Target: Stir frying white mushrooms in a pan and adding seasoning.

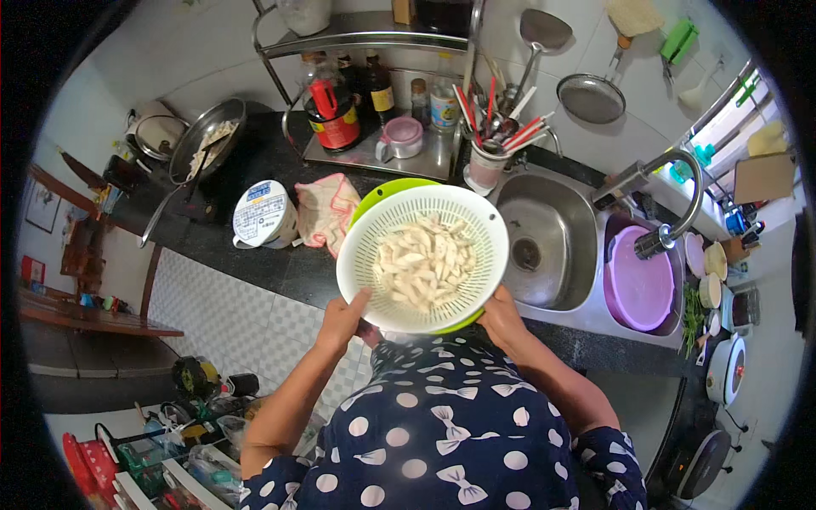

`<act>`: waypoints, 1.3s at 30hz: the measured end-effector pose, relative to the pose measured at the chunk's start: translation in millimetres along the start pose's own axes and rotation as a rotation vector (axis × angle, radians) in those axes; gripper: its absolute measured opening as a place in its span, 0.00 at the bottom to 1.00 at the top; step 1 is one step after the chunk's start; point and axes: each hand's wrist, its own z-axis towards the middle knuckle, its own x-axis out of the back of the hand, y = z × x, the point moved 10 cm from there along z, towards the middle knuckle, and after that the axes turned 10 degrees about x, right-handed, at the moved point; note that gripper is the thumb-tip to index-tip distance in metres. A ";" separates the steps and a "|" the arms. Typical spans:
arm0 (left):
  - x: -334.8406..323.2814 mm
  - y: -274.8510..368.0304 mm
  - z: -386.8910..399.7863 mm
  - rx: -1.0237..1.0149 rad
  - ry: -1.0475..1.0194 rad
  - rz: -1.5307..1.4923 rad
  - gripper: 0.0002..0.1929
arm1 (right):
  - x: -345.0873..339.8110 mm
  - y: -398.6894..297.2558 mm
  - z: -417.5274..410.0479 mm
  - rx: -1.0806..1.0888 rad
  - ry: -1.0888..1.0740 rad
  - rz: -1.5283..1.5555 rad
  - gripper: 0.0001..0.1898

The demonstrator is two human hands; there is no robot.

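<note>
In front of my body I hold a white slotted plastic colander [357, 268] with both hands. Pale cut strips of food [424, 261], too small to name surely, are heaped in its middle. My left hand [344, 320] grips the near-left rim, thumb over the top. At the near-right rim is my right hand [505, 319], its fingers hidden underneath. A green plastic board or tray [396, 186] shows below the colander at the far side and along the near-right edge; whether it touches the colander I cannot tell.
Right of the colander lies a steel sink [561, 255] with a purple basin [644, 287] under the faucet [666, 239]. To the left are a cloth [326, 210], an instant-noodle tub [264, 215] and a wok [213, 137] with pale food. A utensil holder [486, 169] stands behind.
</note>
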 end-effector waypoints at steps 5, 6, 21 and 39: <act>56.7 -3.2 21.7 -0.080 0.119 -0.144 0.24 | -50.2 43.4 40.3 -0.010 -0.045 0.032 0.17; 65.9 -0.6 25.7 -0.087 0.116 -0.157 0.24 | -59.9 48.6 44.7 -0.016 -0.050 0.037 0.17; 148.8 12.1 48.1 -0.046 -0.527 0.123 0.22 | -78.4 52.5 3.6 0.135 0.458 -0.274 0.23; 224.8 69.3 29.0 -0.043 -0.477 0.125 0.15 | -217.9 -55.5 64.1 0.610 0.211 -0.578 0.07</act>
